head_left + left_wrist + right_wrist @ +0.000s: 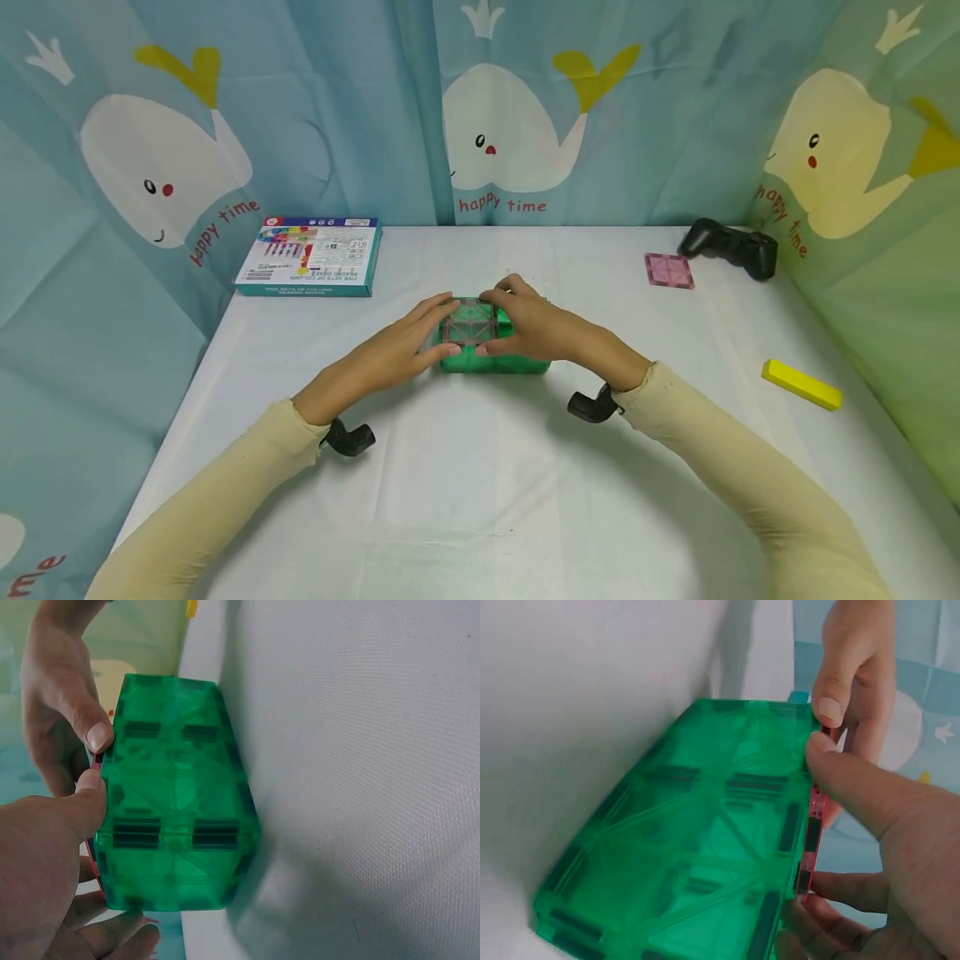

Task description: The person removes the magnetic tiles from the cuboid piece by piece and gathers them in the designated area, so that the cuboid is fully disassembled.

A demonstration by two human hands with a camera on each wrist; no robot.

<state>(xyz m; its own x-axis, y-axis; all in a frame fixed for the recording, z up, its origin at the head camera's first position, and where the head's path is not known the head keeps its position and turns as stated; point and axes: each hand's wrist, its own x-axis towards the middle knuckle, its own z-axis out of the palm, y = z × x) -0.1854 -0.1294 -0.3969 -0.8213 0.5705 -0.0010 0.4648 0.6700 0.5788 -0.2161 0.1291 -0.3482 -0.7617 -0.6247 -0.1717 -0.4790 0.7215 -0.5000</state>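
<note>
A green see-through block (495, 364) built of magnetic tiles stands at mid-table. On the left part of its top lies a pink magnetic tile (471, 323). My left hand (386, 348) holds this tile at its left side, thumb at the near edge and fingers toward the far edge. From the right, my right hand (536, 327) pinches the same tile between thumb and bent fingers. The thumbs almost meet along the near edge in both wrist views. In the right wrist view, the tile's pink rim (815, 832) lies against the green block (682, 825).
At the back left lies a flat toy box (315, 258). Another pink tile (669, 271) lies beside a black game controller (731, 247) at the back right. A yellow bar (801, 385) lies near the right edge. Whale-print curtains (517, 133) surround the table.
</note>
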